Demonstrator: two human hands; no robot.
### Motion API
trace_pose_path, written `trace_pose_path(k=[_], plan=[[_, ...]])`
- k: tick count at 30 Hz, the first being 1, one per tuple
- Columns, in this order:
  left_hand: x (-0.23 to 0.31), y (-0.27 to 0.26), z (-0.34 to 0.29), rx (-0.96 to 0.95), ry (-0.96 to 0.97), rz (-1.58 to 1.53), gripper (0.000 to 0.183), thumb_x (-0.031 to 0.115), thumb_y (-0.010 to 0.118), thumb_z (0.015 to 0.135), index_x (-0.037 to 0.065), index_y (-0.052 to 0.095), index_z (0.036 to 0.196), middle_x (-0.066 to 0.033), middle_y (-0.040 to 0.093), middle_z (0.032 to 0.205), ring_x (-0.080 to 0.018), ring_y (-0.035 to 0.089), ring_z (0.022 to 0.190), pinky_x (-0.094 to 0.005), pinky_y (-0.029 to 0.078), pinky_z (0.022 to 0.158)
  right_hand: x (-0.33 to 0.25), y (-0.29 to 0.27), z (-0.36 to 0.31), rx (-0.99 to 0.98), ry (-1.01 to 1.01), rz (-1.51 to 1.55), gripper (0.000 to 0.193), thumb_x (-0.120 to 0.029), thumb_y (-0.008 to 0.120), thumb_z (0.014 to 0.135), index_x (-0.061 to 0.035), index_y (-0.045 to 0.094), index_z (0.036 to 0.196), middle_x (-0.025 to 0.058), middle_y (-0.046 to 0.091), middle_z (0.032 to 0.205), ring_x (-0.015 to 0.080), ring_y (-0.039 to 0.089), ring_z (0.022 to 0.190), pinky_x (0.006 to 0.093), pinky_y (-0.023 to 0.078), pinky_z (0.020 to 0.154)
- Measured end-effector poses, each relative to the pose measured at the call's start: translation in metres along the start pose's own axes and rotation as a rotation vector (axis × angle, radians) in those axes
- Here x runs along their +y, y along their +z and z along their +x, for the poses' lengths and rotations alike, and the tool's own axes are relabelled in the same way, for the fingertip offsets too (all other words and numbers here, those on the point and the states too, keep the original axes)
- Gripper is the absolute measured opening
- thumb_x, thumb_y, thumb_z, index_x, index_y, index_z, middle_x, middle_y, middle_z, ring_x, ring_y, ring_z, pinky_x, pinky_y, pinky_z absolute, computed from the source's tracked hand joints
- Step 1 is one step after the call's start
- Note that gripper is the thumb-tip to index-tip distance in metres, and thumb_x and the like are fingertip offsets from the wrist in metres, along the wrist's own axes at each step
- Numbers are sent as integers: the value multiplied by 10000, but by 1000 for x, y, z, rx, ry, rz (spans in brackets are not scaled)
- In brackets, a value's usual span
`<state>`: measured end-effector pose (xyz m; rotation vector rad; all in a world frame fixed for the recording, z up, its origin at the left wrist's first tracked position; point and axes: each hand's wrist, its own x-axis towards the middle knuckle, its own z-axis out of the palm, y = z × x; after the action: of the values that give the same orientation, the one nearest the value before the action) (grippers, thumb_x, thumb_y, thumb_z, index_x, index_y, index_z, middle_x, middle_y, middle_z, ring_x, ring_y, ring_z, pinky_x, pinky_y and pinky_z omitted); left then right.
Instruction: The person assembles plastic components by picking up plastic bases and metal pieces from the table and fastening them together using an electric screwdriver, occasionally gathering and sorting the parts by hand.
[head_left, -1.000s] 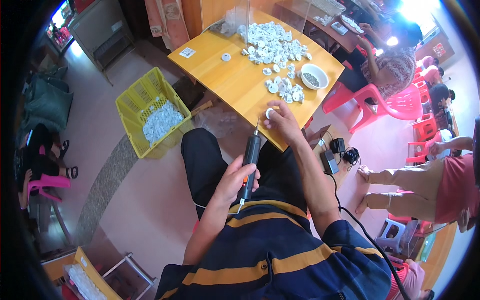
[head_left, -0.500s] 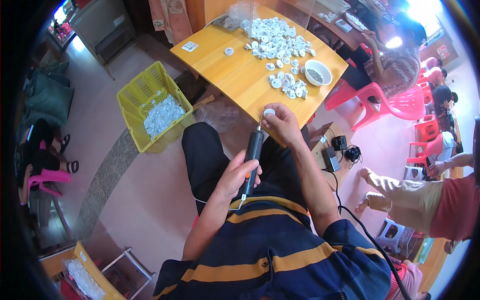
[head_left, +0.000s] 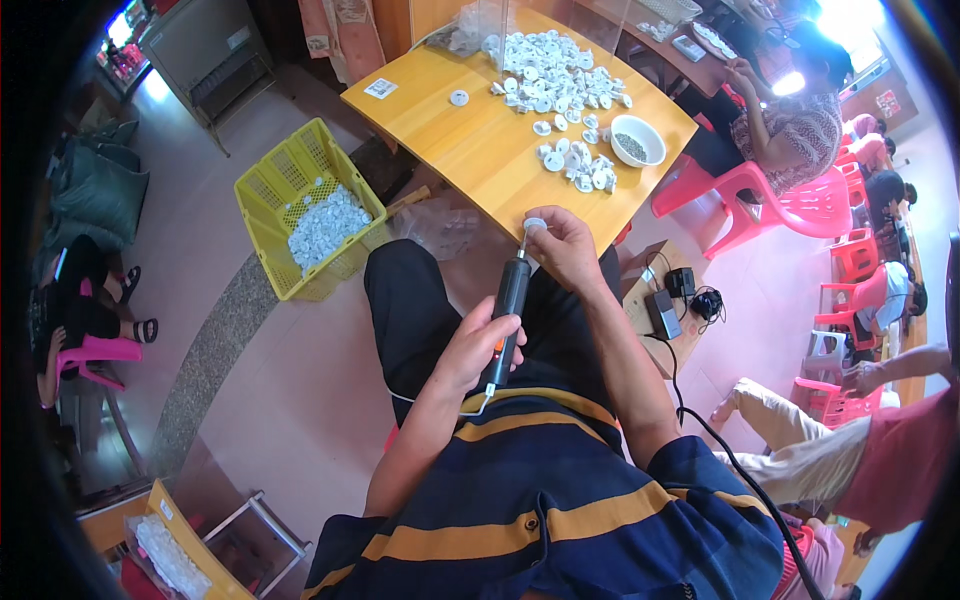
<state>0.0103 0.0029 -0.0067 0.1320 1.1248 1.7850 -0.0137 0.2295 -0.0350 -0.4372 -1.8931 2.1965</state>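
My left hand [head_left: 478,347] is wrapped round a black electric screwdriver [head_left: 511,290] with an orange switch and a white cord at its lower end. Its thin bit points up to a small round white plastic part [head_left: 535,224]. That part is pinched in the fingers of my right hand [head_left: 565,247], at the table's near corner. Whether a screw sits at the bit's tip is too small to see. On the yellow wooden table [head_left: 440,130] lie a heap of similar white parts [head_left: 550,70], a smaller group [head_left: 578,165] and a white bowl [head_left: 652,143] of tiny metal pieces.
A yellow plastic basket [head_left: 262,215] holding white pieces stands on the floor to the left. Black power adapters [head_left: 663,313] lie on a wooden stool at the right, and a black cable [head_left: 735,455] runs past my right arm. Co-workers sit on pink chairs [head_left: 770,205] beyond.
The white part and my right fingers have tilted slightly, with the screwdriver still against the part. At the right, a walking person has moved toward the lower edge.
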Motion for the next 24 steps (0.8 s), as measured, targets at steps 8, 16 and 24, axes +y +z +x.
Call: trace_pose_path(k=[8,16,24], plan=[[1,0,0,1,-8,-3,256,216,598,971,70,501,1156,-70,639,844,-147,642,628,-277,527,562,-2,2,-2,12,3,-18,119,-46,641,966,-18,642,1082,12,633,800,68,557,665,210,449,581],[-1,-1,1,4,-11,-7,256,217,599,970,71,502,1156,-68,639,842,-148,641,627,-276,524,561,-3,3,-3,30,-46,-126,138,-61,659,960,-16,652,1090,4,644,798,54,571,675,203,456,591],[-1,-2,1,7,-16,-12,252,221,603,968,74,503,1147,-68,639,841,-151,642,628,-279,524,559,1,1,-4,34,-74,-192,140,-72,657,965,-11,655,1091,5,650,789,50,577,679,198,458,591]])
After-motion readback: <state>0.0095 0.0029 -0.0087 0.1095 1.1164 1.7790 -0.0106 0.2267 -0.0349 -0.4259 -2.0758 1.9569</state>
